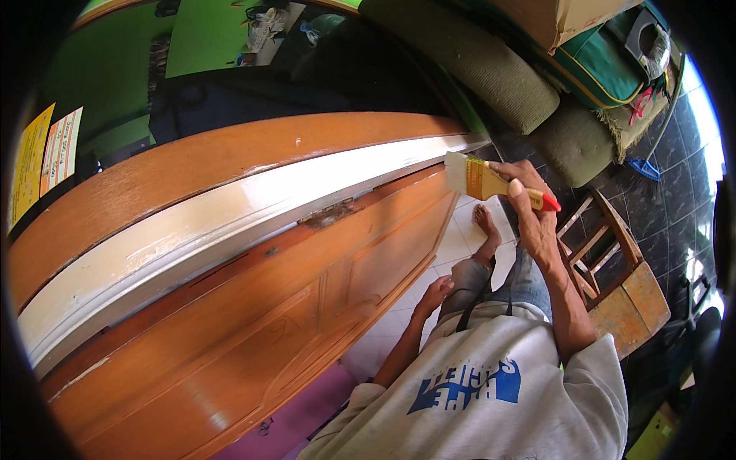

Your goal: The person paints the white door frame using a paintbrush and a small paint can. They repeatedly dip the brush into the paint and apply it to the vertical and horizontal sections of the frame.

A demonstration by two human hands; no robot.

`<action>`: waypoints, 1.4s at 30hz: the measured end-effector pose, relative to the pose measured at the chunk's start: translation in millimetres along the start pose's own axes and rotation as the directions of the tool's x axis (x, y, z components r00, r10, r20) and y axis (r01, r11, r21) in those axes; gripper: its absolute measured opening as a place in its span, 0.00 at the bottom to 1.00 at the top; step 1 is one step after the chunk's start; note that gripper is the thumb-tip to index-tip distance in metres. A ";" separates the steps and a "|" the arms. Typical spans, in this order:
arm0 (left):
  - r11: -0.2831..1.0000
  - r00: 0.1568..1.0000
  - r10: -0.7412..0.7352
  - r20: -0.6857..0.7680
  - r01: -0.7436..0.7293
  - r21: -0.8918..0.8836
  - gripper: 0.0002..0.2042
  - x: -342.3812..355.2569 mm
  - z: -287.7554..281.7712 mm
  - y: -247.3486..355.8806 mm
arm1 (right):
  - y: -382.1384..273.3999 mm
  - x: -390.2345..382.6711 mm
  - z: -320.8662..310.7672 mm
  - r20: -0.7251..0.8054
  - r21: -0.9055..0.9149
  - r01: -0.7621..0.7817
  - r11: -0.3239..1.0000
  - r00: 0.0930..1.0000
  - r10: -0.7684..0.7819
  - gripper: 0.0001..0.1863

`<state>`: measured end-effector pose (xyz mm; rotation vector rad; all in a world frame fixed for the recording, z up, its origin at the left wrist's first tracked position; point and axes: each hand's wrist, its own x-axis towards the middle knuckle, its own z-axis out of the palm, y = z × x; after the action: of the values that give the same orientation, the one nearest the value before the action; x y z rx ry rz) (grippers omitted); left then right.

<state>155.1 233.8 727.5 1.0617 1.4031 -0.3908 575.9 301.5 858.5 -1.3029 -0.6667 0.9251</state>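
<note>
My right hand (525,184) is wrapped round the handle of a wide paintbrush (484,181) with pale bristles, a gold-coloured band and a red handle end. The bristles point left, close to the far end of a long wooden door frame. A glossy white strip (268,188) runs along this frame, between an orange-brown wooden edge (222,149) and the door. My left hand (437,294) is low beside my thigh, its fingers curled, with nothing visible in them. Below the white strip stands a panelled orange-brown wooden door (253,330).
A wooden stool or short ladder (613,261) stands at the right on dark tiles. Rolled cushions (491,80), a green bag (598,65) and a cardboard box (537,19) are piled at the back right. Pale floor tiles (452,238) lie under my feet. Two stickers (60,149) are at the far left.
</note>
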 end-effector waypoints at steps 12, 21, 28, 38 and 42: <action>0.999 1.000 0.008 -0.024 -0.007 0.044 0.28 -6.1 -2.5 4.5 | 1.8 16.5 72.1 0.288 0.813 -0.436 0.386 0.877 0.385 0.22; 1.000 1.000 -0.025 -0.012 0.025 -0.012 0.28 -8.4 -2.9 6.2 | 7.2 36.3 110.6 0.290 0.862 -0.436 0.258 0.842 0.455 0.15; 1.000 1.000 -0.029 -0.005 0.029 0.011 0.29 -5.1 -4.8 8.2 | 30.8 39.0 112.9 0.267 0.841 -0.455 0.295 0.821 0.505 0.19; 0.998 1.000 0.008 -0.008 -0.007 0.061 0.29 1.1 -6.4 -1.7 | 64.5 41.8 102.6 0.209 0.832 -0.450 0.324 0.796 0.568 0.16; 0.999 1.000 -0.016 -0.008 0.016 0.051 0.29 -1.2 -4.5 9.1 | 93.4 43.8 88.7 0.137 0.810 -0.460 0.364 0.752 0.644 0.16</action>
<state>159.3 241.6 732.7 1.0951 1.4152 -0.4368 504.6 385.2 778.2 -0.7107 0.4549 1.4032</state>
